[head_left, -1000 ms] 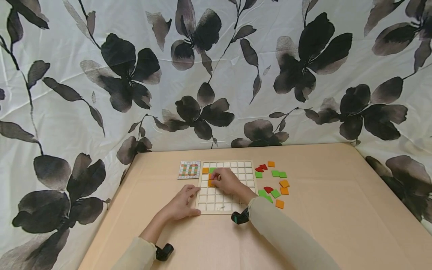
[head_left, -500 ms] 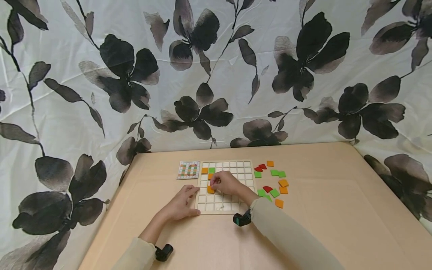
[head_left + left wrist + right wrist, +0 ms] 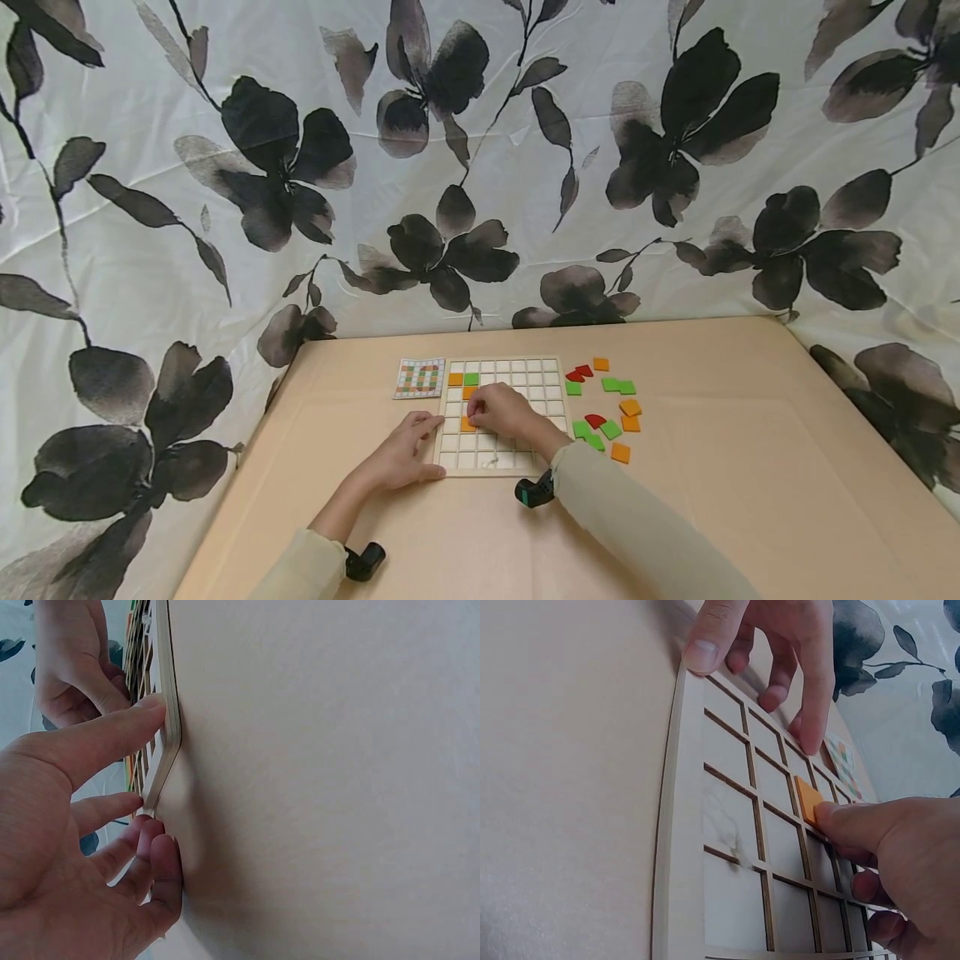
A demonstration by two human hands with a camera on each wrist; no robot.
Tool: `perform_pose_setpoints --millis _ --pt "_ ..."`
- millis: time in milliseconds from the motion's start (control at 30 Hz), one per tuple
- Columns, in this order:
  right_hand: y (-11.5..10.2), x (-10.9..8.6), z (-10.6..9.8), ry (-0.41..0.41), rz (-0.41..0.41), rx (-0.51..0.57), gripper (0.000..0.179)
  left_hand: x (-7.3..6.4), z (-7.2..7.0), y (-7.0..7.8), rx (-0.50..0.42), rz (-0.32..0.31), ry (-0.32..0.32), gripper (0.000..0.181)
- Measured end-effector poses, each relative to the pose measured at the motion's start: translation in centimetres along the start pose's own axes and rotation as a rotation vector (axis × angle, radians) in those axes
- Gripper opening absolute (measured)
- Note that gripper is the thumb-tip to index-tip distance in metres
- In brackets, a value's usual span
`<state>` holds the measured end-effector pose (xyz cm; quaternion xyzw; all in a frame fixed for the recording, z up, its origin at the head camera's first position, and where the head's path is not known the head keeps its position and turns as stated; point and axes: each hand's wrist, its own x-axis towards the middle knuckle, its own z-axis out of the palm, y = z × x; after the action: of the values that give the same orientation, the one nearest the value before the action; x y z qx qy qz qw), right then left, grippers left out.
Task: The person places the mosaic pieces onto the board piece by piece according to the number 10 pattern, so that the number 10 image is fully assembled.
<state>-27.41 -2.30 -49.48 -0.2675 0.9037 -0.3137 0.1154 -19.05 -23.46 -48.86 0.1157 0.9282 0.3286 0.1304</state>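
A light wooden grid board (image 3: 461, 460) with square cells lies on the table. My right hand (image 3: 502, 408) is over its left part, pinching an orange square tile (image 3: 808, 799) at a cell; the right wrist view shows the thumb at its edge, the other fingertips partly hidden. Further up the board sit a green tile (image 3: 471, 378) and an orange tile (image 3: 455, 379), with another orange one partly covered by the right hand. My left hand (image 3: 405, 454) rests against the board's near left corner, thumb on the near rim and index finger on the left rim.
A small card (image 3: 418, 378) with a coloured grid pattern lies left of the board. To the right are loose green tiles (image 3: 611, 430), orange tiles (image 3: 620, 452) and red rounded pieces (image 3: 595, 420). A flower-patterned cloth (image 3: 450, 167) hangs behind the table (image 3: 712, 433).
My right hand has moved slightly toward me, bringing the orange tile down to a lower cell, uncovering the green and orange tiles above. The left hand has stayed put.
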Motion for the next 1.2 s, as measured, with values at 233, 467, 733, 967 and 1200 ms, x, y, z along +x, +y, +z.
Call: perform_pose_setpoints --millis 233,467,733,967,1200 --pt "0.0 0.1 0.2 0.004 0.003 -0.016 0.011 0.1 0.0 0.1 -0.01 -0.006 -0.003 0.082" --pt "0.2 -0.2 0.1 0.029 -0.022 0.047 0.007 0.1 0.0 0.1 -0.008 -0.005 -0.002 0.081" --pt "0.7 -0.8 -1.1 0.06 -0.02 0.078 0.004 0.2 0.0 -0.1 0.003 -0.003 -0.005 0.082" --pt "2.2 -1.8 -2.4 0.082 -0.032 0.095 0.007 0.0 0.1 0.0 0.007 -0.004 0.006 0.082" --pt "3.8 -3.2 -3.8 0.111 0.012 0.121 0.013 0.0 0.3 0.0 0.014 0.001 0.013 0.082"
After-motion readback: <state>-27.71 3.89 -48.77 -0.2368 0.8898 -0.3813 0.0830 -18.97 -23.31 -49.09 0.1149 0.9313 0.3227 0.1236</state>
